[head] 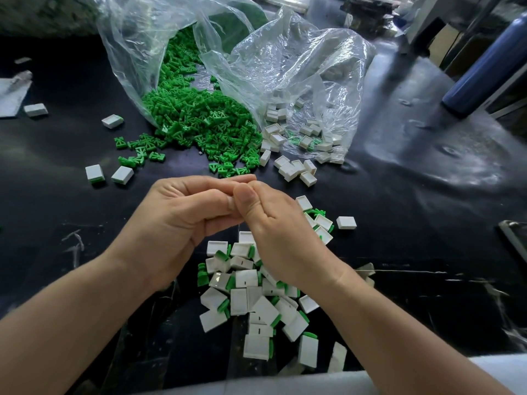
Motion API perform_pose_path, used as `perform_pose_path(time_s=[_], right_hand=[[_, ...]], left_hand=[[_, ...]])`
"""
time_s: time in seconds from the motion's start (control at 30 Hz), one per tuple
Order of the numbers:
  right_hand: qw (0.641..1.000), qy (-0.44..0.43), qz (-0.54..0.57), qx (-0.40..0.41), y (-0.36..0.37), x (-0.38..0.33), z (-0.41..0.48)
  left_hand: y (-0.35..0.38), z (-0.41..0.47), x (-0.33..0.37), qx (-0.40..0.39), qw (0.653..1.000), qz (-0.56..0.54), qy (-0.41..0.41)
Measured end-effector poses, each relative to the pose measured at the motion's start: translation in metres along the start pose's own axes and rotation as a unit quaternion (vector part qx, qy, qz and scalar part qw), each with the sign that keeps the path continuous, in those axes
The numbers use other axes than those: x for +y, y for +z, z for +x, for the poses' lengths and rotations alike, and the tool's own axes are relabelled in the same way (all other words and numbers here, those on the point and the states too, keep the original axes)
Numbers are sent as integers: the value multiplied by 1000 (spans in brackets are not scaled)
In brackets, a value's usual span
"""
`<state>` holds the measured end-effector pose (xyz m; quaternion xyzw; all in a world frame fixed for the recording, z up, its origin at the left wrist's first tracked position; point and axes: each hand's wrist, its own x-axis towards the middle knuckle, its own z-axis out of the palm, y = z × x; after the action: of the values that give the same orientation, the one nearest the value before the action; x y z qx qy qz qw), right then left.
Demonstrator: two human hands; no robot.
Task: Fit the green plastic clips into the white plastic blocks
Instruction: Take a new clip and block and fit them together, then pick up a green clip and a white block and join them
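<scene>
My left hand (pixel 182 220) and my right hand (pixel 271 220) meet fingertip to fingertip above the black table, fingers curled together. Whatever they pinch is hidden between the fingers. A heap of green clips (pixel 199 121) spills from a clear bag beyond my hands. Empty white blocks (pixel 296 169) lie at the mouth of a second clear bag (pixel 299 69). Below my hands sits a pile of white blocks with green clips fitted (pixel 256 297).
Stray white blocks (pixel 112 121) lie on the left of the black table (pixel 413 212). A dark blue bottle (pixel 484 67) stands at the far right. A dark flat object (pixel 516 238) sits at the right edge. Grey cloth (pixel 11 95) lies far left.
</scene>
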<state>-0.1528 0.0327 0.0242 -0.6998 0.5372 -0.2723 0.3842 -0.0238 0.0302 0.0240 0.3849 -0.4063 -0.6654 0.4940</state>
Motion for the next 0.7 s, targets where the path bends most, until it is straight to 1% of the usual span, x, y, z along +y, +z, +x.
perform_pose_path(time_s=[0.13,0.27,0.37,0.43,0.5,0.57,0.63,0.7], right_hand=[[1000,8,17,5,-1,4,3],[996,-2,90,-17,-5,7,5],[995,25,95,-15,-12,10,8],[995,44,93,0,-18,12,11],[995,52,62,50,-26,17,15],[993,51,0,109,-34,24,20],[985,50,-59,153,-40,32,24],[974,51,-114,188,-44,40,29]], left_hand=[[-3,1,0,-11,1000,12,-5],[-6,2,-1,-13,999,26,-20],[-5,2,0,-15,999,32,-26],[-5,2,1,-9,999,42,-23],[-5,2,1,10,998,65,-14],[-4,1,1,16,995,94,-3],[-2,-1,2,0,992,123,3],[0,-5,4,-41,985,168,8]])
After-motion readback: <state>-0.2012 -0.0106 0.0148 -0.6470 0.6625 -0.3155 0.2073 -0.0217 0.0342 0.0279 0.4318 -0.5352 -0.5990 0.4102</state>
